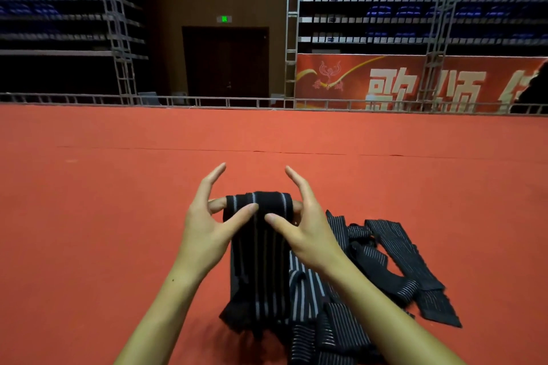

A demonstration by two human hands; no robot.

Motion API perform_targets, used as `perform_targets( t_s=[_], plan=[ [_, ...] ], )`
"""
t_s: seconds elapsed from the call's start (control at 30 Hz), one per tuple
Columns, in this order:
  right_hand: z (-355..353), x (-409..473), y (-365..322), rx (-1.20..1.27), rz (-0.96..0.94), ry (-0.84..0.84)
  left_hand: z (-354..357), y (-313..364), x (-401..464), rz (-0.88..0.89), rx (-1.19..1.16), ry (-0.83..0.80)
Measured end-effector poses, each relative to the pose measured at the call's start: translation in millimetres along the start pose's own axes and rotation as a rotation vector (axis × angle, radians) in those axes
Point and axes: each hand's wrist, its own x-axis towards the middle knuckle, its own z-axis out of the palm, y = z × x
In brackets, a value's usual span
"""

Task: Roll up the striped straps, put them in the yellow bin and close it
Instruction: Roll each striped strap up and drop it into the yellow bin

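Note:
A black strap with thin grey stripes point(261, 246) hangs in front of me, its top end folded over into a small roll between both hands. My left hand point(207, 222) pinches the roll's left end with thumb and a curled finger, the other fingers stretched upward. My right hand point(302, 222) pinches the right end the same way. The strap's lower part drops to a loose heap of more striped straps point(394, 255) on the red floor, below and to the right of my hands. No yellow bin is in view.
Red carpet point(118, 187) covers the floor all around. A low metal railing point(207, 102) runs along its far edge, with truss towers, a red banner point(385, 83) and a dark door behind it.

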Motion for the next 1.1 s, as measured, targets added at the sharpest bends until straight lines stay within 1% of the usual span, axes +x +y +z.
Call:
perform_targets(
  t_s=[0.07, 0.13, 0.2, 0.23, 0.33, 0.4, 0.47, 0.53, 0.63, 0.7, 0.87, 0.93, 1.0, 1.1],
  plan=[
    [2, -6, -6, -0.028, -0.029, -0.045, 4, 0, 1, -0.046, -0.064, 0.091],
    [2, -13, -10, -0.081, -0.037, -0.071, 8, -1, 2, -0.047, -0.090, 0.105],
    [-2, -21, -11, -0.131, -0.035, -0.073, 8, 0, -1, -0.008, -0.090, 0.072],
    [-4, -23, -10, -0.115, -0.014, -0.076, 7, 1, -3, 0.013, -0.092, 0.049],
    [-12, -23, -9, 0.114, 0.124, -0.061, 7, 3, -14, 0.039, -0.109, -0.045],
    [-15, -22, -9, 0.206, 0.186, -0.018, 7, 1, -21, 0.053, -0.074, -0.108],
    [-13, -21, -9, 0.246, 0.196, 0.044, 6, -1, -25, 0.047, -0.030, -0.180],
    [-12, -21, -8, 0.281, 0.182, 0.089, 4, -2, -28, 0.004, 0.000, -0.217],
    [-13, -24, -9, 0.247, 0.119, 0.087, 3, -3, -28, -0.087, 0.015, -0.183],
    [-14, -30, -12, 0.226, 0.068, 0.044, 5, -3, -25, -0.153, -0.018, -0.151],
    [-10, -45, -10, 0.176, 0.064, -0.084, 18, -1, -14, -0.395, -0.336, -0.082],
    [-11, -49, -5, 0.155, 0.096, -0.108, 21, -1, -13, -0.421, -0.408, -0.018],
    [-14, -52, 0, 0.146, 0.144, -0.127, 23, 0, -14, -0.406, -0.438, 0.026],
    [-18, -51, 4, 0.176, 0.207, -0.105, 26, 1, -18, -0.350, -0.477, 0.003]
  ],
)
